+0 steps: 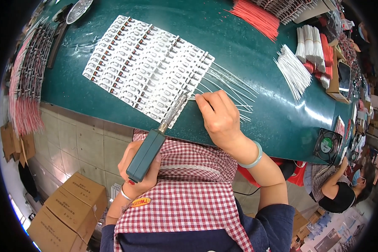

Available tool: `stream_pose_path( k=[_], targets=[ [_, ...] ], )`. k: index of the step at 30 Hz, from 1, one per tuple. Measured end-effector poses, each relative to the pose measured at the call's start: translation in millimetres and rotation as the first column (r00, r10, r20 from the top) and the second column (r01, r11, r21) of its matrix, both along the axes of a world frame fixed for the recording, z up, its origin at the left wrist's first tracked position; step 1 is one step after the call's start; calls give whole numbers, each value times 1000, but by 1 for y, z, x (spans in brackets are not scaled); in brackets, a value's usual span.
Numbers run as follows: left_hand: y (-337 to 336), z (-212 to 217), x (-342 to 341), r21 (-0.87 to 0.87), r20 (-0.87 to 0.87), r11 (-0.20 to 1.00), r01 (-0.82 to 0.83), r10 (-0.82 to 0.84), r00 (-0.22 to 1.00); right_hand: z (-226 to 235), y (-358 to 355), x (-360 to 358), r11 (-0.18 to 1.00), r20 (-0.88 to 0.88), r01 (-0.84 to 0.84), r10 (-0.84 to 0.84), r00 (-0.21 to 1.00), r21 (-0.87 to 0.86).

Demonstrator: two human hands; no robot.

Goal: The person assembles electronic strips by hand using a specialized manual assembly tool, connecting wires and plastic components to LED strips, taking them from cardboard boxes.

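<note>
Along the right-hand edge of the white panel, both hands' work converges: the panel lies flat on the green counter, ahead of the person and to the left of the right hand, its slightly longer axis slanting from upper left down to lower right. The right hand is the nearer one, its fingertips just beside that edge and pinching what looks like a thin wire, the wrist bent so that the knuckles face up and the forearm rises from the lower right. The left hand sits farther back, short of the counter's near edge, fingers wrapped round a green-handled tool; its metal shaft points up and to the right, crossing the panel's lower corner, with the tip close to the pinched wire. Whether tip and wire touch, I cannot tell. More pale wires fan rightward beyond the right hand.
</note>
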State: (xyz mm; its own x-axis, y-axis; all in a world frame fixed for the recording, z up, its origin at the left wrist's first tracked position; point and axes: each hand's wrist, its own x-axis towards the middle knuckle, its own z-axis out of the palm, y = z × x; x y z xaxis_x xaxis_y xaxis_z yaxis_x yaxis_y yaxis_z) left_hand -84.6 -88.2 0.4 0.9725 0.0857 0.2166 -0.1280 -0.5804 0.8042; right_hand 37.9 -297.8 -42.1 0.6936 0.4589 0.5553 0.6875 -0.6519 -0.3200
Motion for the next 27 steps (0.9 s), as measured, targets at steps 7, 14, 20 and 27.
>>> stream_pose_path(
  k=[7,14,20,27],
  targets=[
    [-3,-7,2,-33,-29,999,18,-19,999,-1,0,1,1000,-3,-9,9,1000,8],
    [-3,-4,2,-35,-34,999,23,-24,999,0,0,1,1000,2,-2,2,1000,5],
    [5,-10,-16,-47,-27,999,-25,23,999,0,1,-1,1000,6,3,-3,1000,-4],
    [7,-4,-30,-512,-471,740,-436,183,863,-2,1,-1,1000,14,6,-6,1000,4]
  ],
)
